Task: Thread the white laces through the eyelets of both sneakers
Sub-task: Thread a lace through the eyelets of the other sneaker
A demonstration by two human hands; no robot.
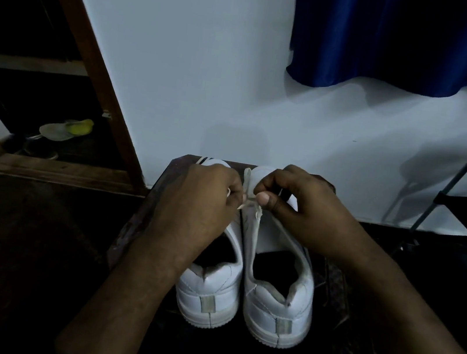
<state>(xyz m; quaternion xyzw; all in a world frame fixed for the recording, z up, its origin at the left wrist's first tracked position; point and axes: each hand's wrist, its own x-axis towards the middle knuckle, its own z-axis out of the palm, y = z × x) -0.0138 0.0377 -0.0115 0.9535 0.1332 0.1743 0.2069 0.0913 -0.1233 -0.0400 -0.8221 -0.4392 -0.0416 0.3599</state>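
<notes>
Head view: left hand, right hand pinch lace; hands hide sneakers' eyelets.

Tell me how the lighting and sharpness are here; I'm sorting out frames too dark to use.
Head view: dim, with a cool cast; the floor and doorway sink to near black, while the white sneakers and wall stay readable. Soft shadows fall on the wall. The lace pinched between the left hand and right hand looks soft. Wide-angle bending tilts the door frame.
</notes>
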